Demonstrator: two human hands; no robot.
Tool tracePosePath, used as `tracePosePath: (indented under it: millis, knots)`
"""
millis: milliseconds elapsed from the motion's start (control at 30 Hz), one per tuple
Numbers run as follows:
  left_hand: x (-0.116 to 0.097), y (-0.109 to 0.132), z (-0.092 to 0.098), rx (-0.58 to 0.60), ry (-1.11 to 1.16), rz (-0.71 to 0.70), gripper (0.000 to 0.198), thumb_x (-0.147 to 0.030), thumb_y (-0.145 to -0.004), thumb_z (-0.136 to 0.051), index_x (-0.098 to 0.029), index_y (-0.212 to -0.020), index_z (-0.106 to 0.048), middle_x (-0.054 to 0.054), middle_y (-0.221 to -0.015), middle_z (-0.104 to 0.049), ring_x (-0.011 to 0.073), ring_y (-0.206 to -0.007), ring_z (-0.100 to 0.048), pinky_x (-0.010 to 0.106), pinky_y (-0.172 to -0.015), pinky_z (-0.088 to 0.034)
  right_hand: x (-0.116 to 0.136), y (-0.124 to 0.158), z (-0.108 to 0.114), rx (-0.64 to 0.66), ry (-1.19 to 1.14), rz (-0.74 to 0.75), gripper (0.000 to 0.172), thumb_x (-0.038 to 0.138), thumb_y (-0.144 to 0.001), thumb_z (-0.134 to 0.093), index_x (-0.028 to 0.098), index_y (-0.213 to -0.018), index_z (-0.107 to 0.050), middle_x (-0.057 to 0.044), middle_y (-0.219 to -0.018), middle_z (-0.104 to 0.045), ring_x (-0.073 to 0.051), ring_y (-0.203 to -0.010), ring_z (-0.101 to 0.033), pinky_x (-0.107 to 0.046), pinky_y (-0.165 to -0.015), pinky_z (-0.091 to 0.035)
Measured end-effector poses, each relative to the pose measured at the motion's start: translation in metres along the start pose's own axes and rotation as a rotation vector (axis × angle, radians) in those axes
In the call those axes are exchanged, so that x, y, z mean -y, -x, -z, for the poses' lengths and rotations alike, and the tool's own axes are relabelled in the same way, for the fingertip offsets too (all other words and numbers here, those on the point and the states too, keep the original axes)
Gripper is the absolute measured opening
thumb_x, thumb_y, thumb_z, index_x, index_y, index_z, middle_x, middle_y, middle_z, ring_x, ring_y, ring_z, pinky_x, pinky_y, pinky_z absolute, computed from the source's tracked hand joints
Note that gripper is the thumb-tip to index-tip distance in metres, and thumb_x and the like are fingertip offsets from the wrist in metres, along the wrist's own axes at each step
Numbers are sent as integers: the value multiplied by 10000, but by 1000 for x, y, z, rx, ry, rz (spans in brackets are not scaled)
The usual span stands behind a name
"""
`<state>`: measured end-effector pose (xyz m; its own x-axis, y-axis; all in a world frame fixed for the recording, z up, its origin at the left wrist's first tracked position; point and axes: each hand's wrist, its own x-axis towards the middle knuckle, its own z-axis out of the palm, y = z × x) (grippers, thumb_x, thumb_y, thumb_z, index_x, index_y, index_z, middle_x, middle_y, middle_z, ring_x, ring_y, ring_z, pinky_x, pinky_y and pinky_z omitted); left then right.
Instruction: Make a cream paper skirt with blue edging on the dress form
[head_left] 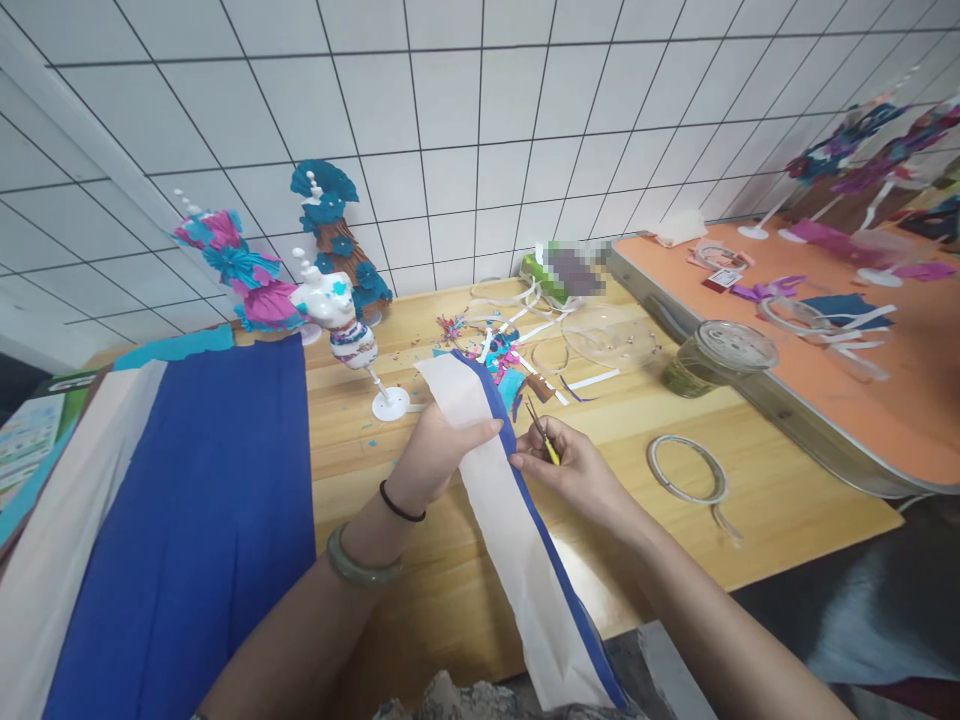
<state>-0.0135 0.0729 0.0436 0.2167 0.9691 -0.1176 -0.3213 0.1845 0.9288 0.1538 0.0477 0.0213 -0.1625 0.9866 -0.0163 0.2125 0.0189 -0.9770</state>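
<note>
A long strip of white and blue paper (504,500) runs from the table's middle down toward me. My left hand (435,450) pinches the strip's left side, thumb on the white layer. My right hand (574,470) is closed round small scissors (541,432) with a yellow handle, their blades pointing up beside the strip's blue right edge. A black band and a green bangle sit on my left wrist.
Large blue and white sheets (187,520) cover the table's left. A small white mannequin (341,325) and paper-dressed figures (240,270) stand behind. Paper scraps (499,350), a tape ring (686,468), a lidded cup (712,358) and an orange table (862,370) lie to the right.
</note>
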Motion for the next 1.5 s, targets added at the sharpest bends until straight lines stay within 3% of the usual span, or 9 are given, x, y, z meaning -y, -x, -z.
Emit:
tracePosePath:
  millis: [333, 467, 600, 700, 900, 1200, 1267, 1367, 1500]
  knots:
    - [7, -4, 5, -54, -26, -30, 453, -185, -618, -758, -171, -1049, -621, 84, -1086, -676, 242, -967, -629, 406, -877, -489, -3, -9, 16, -15, 4, 14, 276, 374, -730, -655, 218, -704, -428, -27, -793, -654, -171, -751, -581, -304, -722, -432]
    - [5, -4, 6, -51, -39, -24, 434, -186, -612, -758, -167, -1026, -632, 83, -1063, -684, 245, -959, -632, 404, -872, -491, -5, -9, 11, 110, -104, -1, 280, 347, -728, -638, 220, -706, -390, -26, -898, -642, -146, -750, -553, -273, -689, -422]
    - [3, -4, 7, -65, -39, -18, 428, -191, -588, -771, -171, -996, -644, 73, -1026, -694, 242, -925, -641, 398, -842, -501, -8, -8, 5, 227, -98, 15, 229, 293, -723, -601, 212, -684, -391, 39, -694, -526, -97, -612, -458, -226, -595, -376]
    - [0, -4, 7, -81, -53, -46, 399, -185, -589, -771, -165, -969, -649, 64, -1002, -699, 234, -921, -639, 381, -839, -501, -9, -8, 5, 236, -92, -8, 253, 302, -719, -610, 215, -674, -377, 33, -697, -539, -109, -649, -497, -233, -622, -395]
    - [-4, -5, 7, -109, -49, -50, 404, -190, -597, -771, -173, -978, -640, 58, -1003, -702, 232, -927, -641, 376, -828, -515, -11, -11, 23, 93, -158, -52, 303, 344, -718, -666, 226, -716, -387, -14, -831, -657, -184, -837, -628, -304, -745, -448]
    - [0, -7, 10, -137, -95, -19, 471, -197, -581, -785, -179, -1023, -624, 74, -1045, -694, 264, -979, -634, 404, -853, -509, -11, -11, 31, -205, 112, 43, 231, 395, -764, -636, 205, -802, -510, -66, -1007, -655, -220, -983, -572, -343, -863, -389]
    - [1, -7, 10, -136, -88, -26, 467, -196, -589, -781, -180, -1027, -619, 72, -1049, -693, 258, -984, -632, 396, -852, -510, -6, -1, 28, -152, 122, 40, 244, 431, -803, -592, 197, -793, -525, -32, -850, -612, -179, -841, -556, -296, -771, -397]
    - [0, -7, 11, -124, -98, -47, 475, -191, -600, -773, -176, -1045, -605, 69, -1065, -684, 247, -993, -626, 382, -857, -506, 1, 17, 22, 115, 68, -86, 362, 528, -856, -476, 182, -764, -528, 35, -598, -424, -111, -558, -406, -244, -542, -322]
    - [-3, -5, 9, -116, -133, -33, 474, -203, -597, -771, -146, -1035, -598, 83, -1040, -684, 251, -958, -633, 387, -841, -508, 6, 32, 13, 300, 15, -215, 492, 618, -871, -356, 169, -743, -513, 54, -563, -299, -92, -508, -280, -242, -486, -223]
